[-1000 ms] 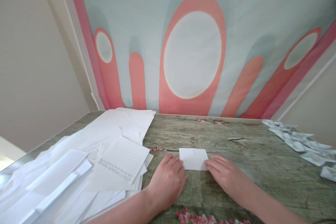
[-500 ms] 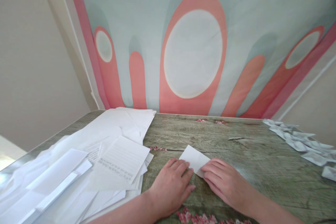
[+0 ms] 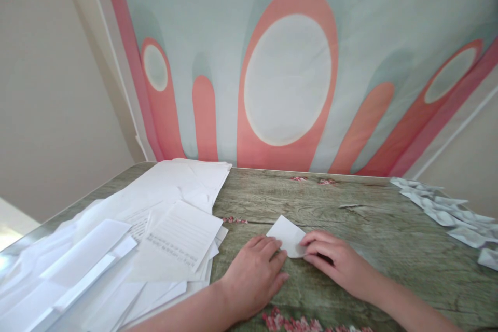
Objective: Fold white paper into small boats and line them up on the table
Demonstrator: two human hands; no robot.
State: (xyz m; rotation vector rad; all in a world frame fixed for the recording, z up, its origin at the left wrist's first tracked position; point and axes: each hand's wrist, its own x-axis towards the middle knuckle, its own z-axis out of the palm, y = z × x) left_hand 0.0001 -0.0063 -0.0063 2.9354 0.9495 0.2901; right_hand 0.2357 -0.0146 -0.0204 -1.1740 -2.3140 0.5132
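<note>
A small white piece of paper (image 3: 286, 234) lies turned cornerwise on the wood-patterned table between my hands. My left hand (image 3: 257, 275) rests flat, palm down, its fingertips over the paper's left edge and its thumb stretched out to the side. At the right corner, my right hand (image 3: 334, 262) pinches the paper between thumb and fingers, and that corner looks bent up slightly. The fingertips of the right hand cover part of the corner.
Loose white sheets (image 3: 171, 181) and folded strips are heaped on the left, with a lined, printed sheet (image 3: 187, 238) on top. Several folded white paper pieces (image 3: 447, 205) lie in a row at the far right. A patterned panel (image 3: 218, 10) stands behind the table (image 3: 389, 249).
My right hand has shifted from lying over the paper's right side to pinching its right corner, which now curls. The left hand has stayed in place.
</note>
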